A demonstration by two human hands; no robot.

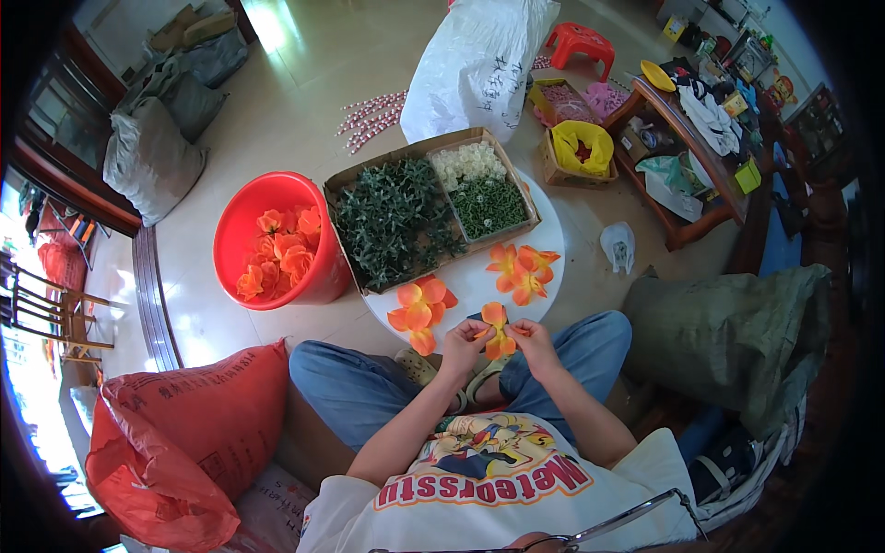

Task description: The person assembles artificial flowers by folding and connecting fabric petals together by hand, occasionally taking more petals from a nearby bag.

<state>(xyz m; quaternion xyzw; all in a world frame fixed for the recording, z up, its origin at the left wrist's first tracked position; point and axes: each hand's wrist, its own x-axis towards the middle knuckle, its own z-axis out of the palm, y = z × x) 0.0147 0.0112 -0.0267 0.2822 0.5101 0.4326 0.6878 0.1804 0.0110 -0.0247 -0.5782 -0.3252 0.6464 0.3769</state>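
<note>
Over the near edge of a white round table [479, 290], my left hand [465, 343] and my right hand [535, 344] pinch an orange fabric flower petal piece [496, 316] from its two sides. The petals spread upward and downward between my fingertips, yellower toward the middle. To the left on the tabletop lies a pile of orange petal pieces [422, 306], and a second petal pile [524, 272] lies farther off to the right. A cardboard box [369, 158] at the far side holds dark green artificial leaves [392, 217], white florets [468, 164] and small green sprigs [489, 206].
On the left stands a red bucket [230, 226] with orange artificial flowers [286, 251]. A red sack [198, 429] and a dark green sack [737, 332] flank my knees. Beyond the box are a white sack [470, 74] and a red stool [583, 41]. A wooden table [687, 207] is at right.
</note>
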